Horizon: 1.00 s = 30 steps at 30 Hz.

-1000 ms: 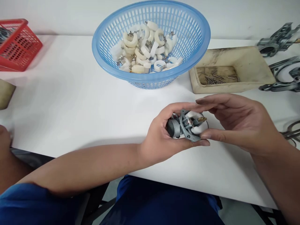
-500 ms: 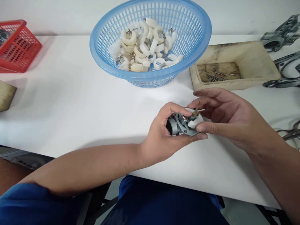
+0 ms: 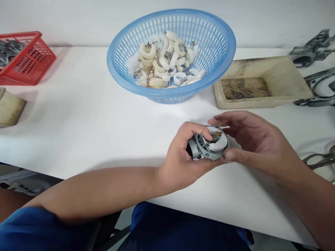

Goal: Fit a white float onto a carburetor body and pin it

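Observation:
My left hand (image 3: 183,157) is closed around a grey metal carburetor (image 3: 195,148), its open bowl side facing up. Inside its rim sits a white curved float (image 3: 219,143), beside a small brass part (image 3: 217,134). The left index finger presses down near the inner end of the float. At the carburetor's right edge is my right hand (image 3: 251,146), thumb against the near side of the rim and fingers curled round the far side. Part of the right fingers' contact is hidden behind the carburetor.
A blue basket (image 3: 171,91) of white floats stands at the back. Right of it, a stained cream tray (image 3: 288,82) holds several thin metal pins. More carburetors (image 3: 305,55) lie at the right edge. A red basket (image 3: 36,62) with metal parts is at the left.
The white float now lies lower and flatter within the carburetor's rim. My right thumb and fingers have shifted from the float to the rim. The view has tilted slightly.

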Tool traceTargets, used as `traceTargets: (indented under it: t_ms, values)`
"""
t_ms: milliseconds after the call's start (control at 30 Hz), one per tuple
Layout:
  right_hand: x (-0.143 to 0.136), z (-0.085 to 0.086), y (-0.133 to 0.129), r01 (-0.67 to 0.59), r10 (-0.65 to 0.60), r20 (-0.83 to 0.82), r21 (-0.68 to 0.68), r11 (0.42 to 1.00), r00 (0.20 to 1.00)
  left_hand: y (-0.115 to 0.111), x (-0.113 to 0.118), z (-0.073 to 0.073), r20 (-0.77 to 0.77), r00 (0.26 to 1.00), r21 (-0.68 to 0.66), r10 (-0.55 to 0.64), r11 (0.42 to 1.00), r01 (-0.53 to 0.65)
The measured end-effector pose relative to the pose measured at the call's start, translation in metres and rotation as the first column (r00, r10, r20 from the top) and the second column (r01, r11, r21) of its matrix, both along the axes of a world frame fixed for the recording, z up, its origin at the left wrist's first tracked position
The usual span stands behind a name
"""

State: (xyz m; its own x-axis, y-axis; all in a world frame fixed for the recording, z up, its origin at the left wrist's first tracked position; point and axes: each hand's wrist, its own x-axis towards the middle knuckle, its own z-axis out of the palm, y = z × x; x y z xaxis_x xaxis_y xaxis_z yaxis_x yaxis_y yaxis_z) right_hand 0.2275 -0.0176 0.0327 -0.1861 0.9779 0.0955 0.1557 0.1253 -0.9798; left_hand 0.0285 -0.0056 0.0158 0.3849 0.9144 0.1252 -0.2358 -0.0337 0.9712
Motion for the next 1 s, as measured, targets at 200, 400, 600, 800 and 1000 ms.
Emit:
traceTargets:
  t_ms: [200, 400, 600, 800, 1000]
  values:
    - [0.001, 0.002, -0.002, -0.127, -0.035, 0.392, 0.381, 0.916, 0.919, 0.006, 0.001, 0.008, 0.110, 0.994, -0.117, -0.003, 0.993, 0.015]
    - [-0.009, -0.004, -0.005, -0.124, -0.291, 0.509, 0.634, 0.764, 0.810, 0.008, 0.001, 0.010, 0.089, 0.996, -0.126, 0.031, 0.992, -0.019]
    - [-0.014, -0.016, -0.012, -0.076, -0.375, 0.477, 0.691, 0.719, 0.795, 0.009, 0.002, 0.006, 0.069, 0.997, -0.121, 0.032, 0.992, -0.024]
    - [-0.014, -0.008, -0.009, -0.043, -0.341, 0.460, 0.644, 0.764, 0.820, 0.005, -0.001, 0.002, 0.010, 1.000, 0.008, -0.027, 1.000, 0.027]
    - [-0.001, 0.000, -0.004, 0.121, -0.229, 0.211, 0.427, 0.896, 0.950, 0.007, -0.004, -0.001, -0.060, 0.997, 0.301, 0.040, 0.953, -0.020]
